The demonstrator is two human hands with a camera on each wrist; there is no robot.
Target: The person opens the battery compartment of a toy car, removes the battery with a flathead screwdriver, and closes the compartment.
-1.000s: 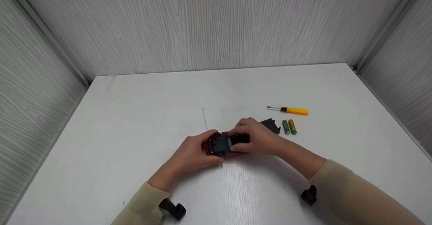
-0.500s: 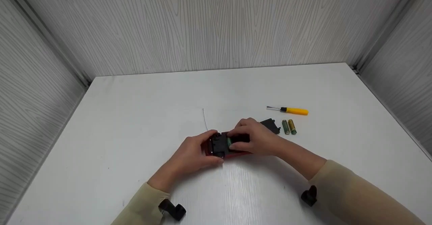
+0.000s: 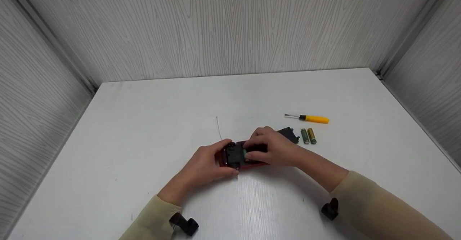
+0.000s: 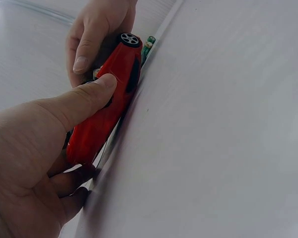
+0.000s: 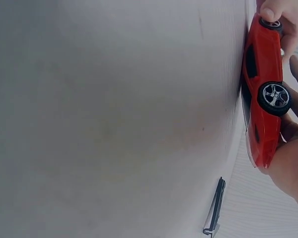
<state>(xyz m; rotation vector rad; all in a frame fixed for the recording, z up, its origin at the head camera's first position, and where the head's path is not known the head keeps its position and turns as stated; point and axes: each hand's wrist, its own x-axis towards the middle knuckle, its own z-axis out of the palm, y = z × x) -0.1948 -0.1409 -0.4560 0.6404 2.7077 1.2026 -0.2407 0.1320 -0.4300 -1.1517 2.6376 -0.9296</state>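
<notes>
A red toy car (image 3: 235, 154) lies upside down on the white table, its black underside facing up. My left hand (image 3: 206, 163) grips its left end, thumb and fingers on opposite sides; in the left wrist view the thumb presses the red body (image 4: 97, 131). Over the open compartment in the underside, my right hand (image 3: 275, 148) pinches a green battery (image 3: 245, 154), mostly hidden by the fingers. The right wrist view shows the car's side with its chrome wheel (image 5: 275, 95). From the car's far side a thin wire antenna (image 3: 218, 128) sticks out.
Right of the car lies a black battery cover (image 3: 289, 134). Beside it are a green battery (image 3: 305, 136) and a gold-and-green battery (image 3: 312, 136). A screwdriver with a yellow handle (image 3: 317, 119) lies farther back. A grained panel (image 3: 230, 27) stands behind the table.
Both hands stay almost in place. At the compartment, the right thumb and fingertips have shifted slightly, and a little less of the green battery shows between them.
</notes>
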